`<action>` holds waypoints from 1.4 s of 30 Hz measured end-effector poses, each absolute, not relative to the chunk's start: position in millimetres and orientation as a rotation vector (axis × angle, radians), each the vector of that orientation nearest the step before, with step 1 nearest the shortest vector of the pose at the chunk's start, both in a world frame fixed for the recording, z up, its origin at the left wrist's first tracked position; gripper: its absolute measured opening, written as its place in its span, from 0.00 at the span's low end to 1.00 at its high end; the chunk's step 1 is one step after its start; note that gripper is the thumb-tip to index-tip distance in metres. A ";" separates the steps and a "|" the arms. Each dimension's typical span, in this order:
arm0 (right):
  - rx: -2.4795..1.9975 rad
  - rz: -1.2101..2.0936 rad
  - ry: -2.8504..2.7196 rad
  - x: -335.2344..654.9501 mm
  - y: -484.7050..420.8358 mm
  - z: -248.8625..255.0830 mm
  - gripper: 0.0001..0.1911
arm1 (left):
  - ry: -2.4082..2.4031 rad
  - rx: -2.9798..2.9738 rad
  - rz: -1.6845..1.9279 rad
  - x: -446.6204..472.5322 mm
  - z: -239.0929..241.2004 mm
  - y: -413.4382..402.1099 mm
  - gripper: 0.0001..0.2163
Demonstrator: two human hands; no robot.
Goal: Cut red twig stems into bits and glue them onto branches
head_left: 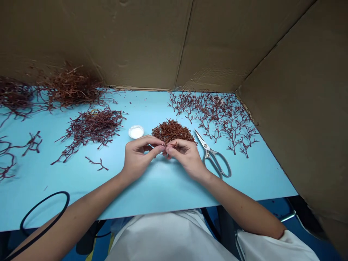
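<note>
My left hand and my right hand meet fingertip to fingertip over the middle of the table. Both are closed in a pinch on a small reddish-brown twig, mostly hidden by the fingers. Just behind them lies a heap of short brown twig pieces. A small round white dish with white contents sits beyond my left hand. To the right of my right hand, scissors with grey handles lie with the blades pointing away from me.
Branched twigs spread over the back right of the light blue table. A bundle of twigs, one loose sprig and tangled stems lie left. Cardboard walls enclose the back and right. A black cable loops over my left forearm.
</note>
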State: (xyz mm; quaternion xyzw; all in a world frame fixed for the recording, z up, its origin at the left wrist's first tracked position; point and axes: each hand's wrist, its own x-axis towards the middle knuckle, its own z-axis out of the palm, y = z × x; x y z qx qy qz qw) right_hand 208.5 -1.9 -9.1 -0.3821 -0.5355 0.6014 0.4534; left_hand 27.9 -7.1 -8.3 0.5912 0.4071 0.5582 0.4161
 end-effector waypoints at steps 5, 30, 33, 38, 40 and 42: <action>-0.930 1.515 -1.354 207.2 -1.8 -12.7 0.17 | 1.042 1.497 1.441 27.7 -6.7 -6.6 0.03; -1.066 -0.177 -2.627 229.8 10.3 -28.0 0.09 | 0.768 1.295 1.021 8.5 -5.6 11.0 0.10; -1.100 -0.062 -2.623 233.0 11.4 -23.4 0.10 | 0.772 1.292 1.020 8.7 -6.5 11.4 0.11; -1.043 -0.059 -2.729 236.6 12.4 -21.4 0.07 | 0.789 1.318 1.019 8.0 -6.6 11.6 0.10; -1.028 -0.059 -2.734 237.8 12.9 -22.0 0.06 | 0.793 1.325 1.020 8.0 -5.7 11.4 0.11; -1.024 0.023 -2.672 239.2 13.5 -20.8 0.07 | 0.792 1.330 1.010 8.1 -4.6 11.1 0.10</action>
